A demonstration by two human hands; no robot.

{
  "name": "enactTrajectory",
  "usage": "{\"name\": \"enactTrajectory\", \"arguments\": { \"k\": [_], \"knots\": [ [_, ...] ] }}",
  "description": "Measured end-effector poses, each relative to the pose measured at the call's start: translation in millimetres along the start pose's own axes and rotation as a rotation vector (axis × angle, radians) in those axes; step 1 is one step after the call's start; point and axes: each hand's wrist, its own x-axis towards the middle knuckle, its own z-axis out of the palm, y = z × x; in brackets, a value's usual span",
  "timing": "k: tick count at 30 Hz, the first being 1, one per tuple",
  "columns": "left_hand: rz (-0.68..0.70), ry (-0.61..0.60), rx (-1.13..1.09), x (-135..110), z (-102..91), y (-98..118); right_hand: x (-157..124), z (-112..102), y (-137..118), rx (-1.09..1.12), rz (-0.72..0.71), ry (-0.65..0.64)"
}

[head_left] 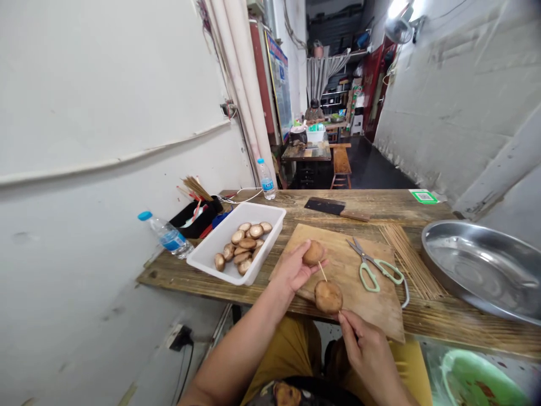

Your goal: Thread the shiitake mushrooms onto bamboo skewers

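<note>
So the skewer (323, 272) is over the near part of the cutting board, one brown mushroom (328, 297) already threaded on it. A bit of bare stick pokes out the far side, and its end reaches the edge of a second mushroom (313, 253); can't tell if it's actually gone in. The person's left hand (296, 269) has that second one, fingers and thumb curled around the cap. The right hand (367, 341) is pinching the near end of the stick between thumb and fingers, right below the threaded mushroom.

The wooden cutting board (355, 309) sits at the near edge of the plank table (291, 210). Scissors (366, 258) with pale green handles lie on it, blades slightly apart. Just right of the board there's a loose spread of thin sticks (409, 262), then a big shiny metal basin (486, 268). A cleaver (324, 206) lies flat beyond the board.

Over on the left, a white tray (265, 268) holds a pile of whole mushrooms (247, 243), with a tilted water bottle (169, 237) beside it and another bottle (266, 180) upright farther back. Down low on the right is a green tub (477, 372). Way at the back, somebody else (315, 113) is at another table.
</note>
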Motion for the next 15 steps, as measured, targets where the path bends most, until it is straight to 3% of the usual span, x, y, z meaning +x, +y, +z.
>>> {"name": "enactTrajectory", "arguments": {
  "k": [3, 15],
  "knots": [
    [0.04, 0.044, 0.01, 0.4, 2.4, -2.2, -0.5, 1.7, -0.3, -0.001, 0.001, -0.013],
    [-0.03, 0.052, 0.107, -3.4, 7.0, -2.6, -2.5, 1.0, -4.0, -0.049, 0.003, 0.031]
  ]
}}
